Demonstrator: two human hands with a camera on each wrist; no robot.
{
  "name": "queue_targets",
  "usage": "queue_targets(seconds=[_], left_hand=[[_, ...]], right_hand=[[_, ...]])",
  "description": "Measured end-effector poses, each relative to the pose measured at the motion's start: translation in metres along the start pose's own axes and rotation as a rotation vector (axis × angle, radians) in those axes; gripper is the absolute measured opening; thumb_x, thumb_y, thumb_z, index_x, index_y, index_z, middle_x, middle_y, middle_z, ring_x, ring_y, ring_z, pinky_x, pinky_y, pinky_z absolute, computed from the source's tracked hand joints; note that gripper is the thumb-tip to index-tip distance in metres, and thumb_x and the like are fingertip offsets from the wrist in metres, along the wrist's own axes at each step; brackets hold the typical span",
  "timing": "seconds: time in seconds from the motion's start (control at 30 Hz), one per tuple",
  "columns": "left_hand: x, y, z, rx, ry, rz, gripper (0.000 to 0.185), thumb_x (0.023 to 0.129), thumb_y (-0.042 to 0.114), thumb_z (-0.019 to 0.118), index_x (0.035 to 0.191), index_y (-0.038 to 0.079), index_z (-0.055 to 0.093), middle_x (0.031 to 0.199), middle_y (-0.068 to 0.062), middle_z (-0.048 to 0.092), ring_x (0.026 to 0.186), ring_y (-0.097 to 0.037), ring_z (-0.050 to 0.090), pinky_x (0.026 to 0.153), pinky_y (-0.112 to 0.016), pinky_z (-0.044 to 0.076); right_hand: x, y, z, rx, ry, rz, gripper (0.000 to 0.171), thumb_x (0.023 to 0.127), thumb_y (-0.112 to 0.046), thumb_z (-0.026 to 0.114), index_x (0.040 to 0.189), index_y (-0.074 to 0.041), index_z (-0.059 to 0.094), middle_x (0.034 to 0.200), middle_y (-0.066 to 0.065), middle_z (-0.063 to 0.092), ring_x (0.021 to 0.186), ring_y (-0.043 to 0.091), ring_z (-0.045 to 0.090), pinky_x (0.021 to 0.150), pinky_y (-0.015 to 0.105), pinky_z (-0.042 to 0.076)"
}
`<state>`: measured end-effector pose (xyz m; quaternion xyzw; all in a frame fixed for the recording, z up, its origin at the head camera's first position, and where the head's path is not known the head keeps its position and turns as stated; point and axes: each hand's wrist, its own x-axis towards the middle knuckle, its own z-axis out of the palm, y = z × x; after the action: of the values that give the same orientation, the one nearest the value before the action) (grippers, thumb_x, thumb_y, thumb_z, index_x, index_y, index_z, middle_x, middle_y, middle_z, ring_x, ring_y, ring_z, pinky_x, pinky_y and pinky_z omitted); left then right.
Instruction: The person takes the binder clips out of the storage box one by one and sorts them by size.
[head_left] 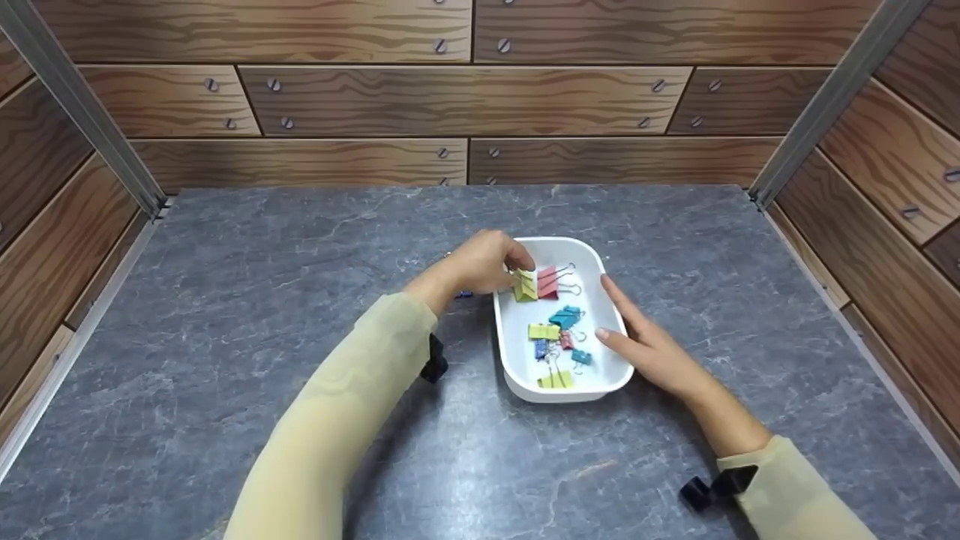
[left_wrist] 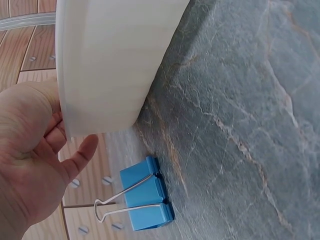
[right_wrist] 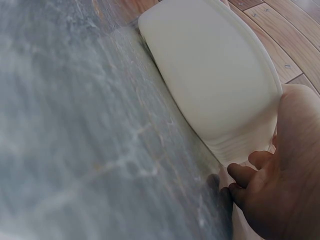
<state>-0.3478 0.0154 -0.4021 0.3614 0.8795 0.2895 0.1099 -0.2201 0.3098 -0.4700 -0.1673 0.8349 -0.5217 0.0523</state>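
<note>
A white plastic tub [head_left: 510, 352] stands on the table with several coloured binder clips inside. My left hand [head_left: 480, 262] reaches over its left rim and pinches a yellow binder clip [head_left: 526, 287] near the far left corner. Right beside that clip lies a pink binder clip [head_left: 548, 283]. In the left wrist view, the tub's wall hides my left fingertips. My right hand [head_left: 652, 352] grips the tub's right side, thumb over the rim and fingers along the outer wall [right_wrist: 215, 75].
Lower in the tub lie a teal clip [head_left: 565, 316], a small yellow clip [head_left: 544, 331], a blue clip [head_left: 541, 349] and others. On the table left of the tub sits a large blue binder clip [left_wrist: 145, 192], mostly hidden by my left hand in the head view. Wood-patterned walls enclose the table.
</note>
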Motion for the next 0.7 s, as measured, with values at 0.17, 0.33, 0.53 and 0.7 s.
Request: queue_targets(seconds=[0.17, 0.33, 0.53, 0.7], left_hand=[[-0.0003, -0.0015, 0.0019, -0.004, 0.016, 0.011, 0.03, 0.091, -0.007, 0.07, 0.117, 0.003, 0.08, 0.115, -0.011, 0.079, 0.107, -0.025, 0.071, 0.095, -0.035, 0.056], [0.0007, -0.0034, 0.0045, -0.01, 0.045, 0.025, 0.027, 0.091, -0.007, 0.07, 0.115, 0.002, 0.081, 0.112, -0.011, 0.079, 0.104, -0.024, 0.071, 0.093, -0.034, 0.057], [-0.0003, -0.0029, 0.0062, -0.023, 0.081, 0.019, 0.023, 0.092, -0.002, 0.072, 0.113, 0.002, 0.081, 0.107, -0.009, 0.079, 0.098, -0.02, 0.07, 0.089, -0.034, 0.057], [-0.0011, -0.0024, 0.0077, -0.057, 0.113, -0.01, 0.02, 0.094, 0.0, 0.075, 0.113, 0.002, 0.081, 0.106, -0.01, 0.079, 0.095, -0.018, 0.07, 0.087, -0.033, 0.058]], right_hand=[[0.0007, 0.0004, -0.0004, 0.006, -0.001, -0.002, 0.08, 0.107, -0.022, 0.065, 0.171, -0.029, 0.018, 0.175, 0.015, 0.017, 0.148, 0.036, 0.039, 0.104, 0.021, 0.048], [0.0012, 0.001, -0.0006, -0.006, 0.002, -0.007, 0.08, 0.108, -0.023, 0.065, 0.171, -0.028, 0.017, 0.176, 0.012, 0.016, 0.151, 0.035, 0.035, 0.107, 0.018, 0.043], [0.0012, 0.001, -0.0001, -0.002, 0.007, -0.014, 0.079, 0.108, -0.02, 0.064, 0.172, -0.025, 0.018, 0.176, 0.014, 0.016, 0.151, 0.037, 0.034, 0.107, 0.018, 0.042], [0.0007, 0.0007, -0.0006, -0.014, 0.011, -0.004, 0.08, 0.107, -0.021, 0.065, 0.171, -0.028, 0.018, 0.175, 0.014, 0.018, 0.149, 0.036, 0.036, 0.106, 0.018, 0.043]])
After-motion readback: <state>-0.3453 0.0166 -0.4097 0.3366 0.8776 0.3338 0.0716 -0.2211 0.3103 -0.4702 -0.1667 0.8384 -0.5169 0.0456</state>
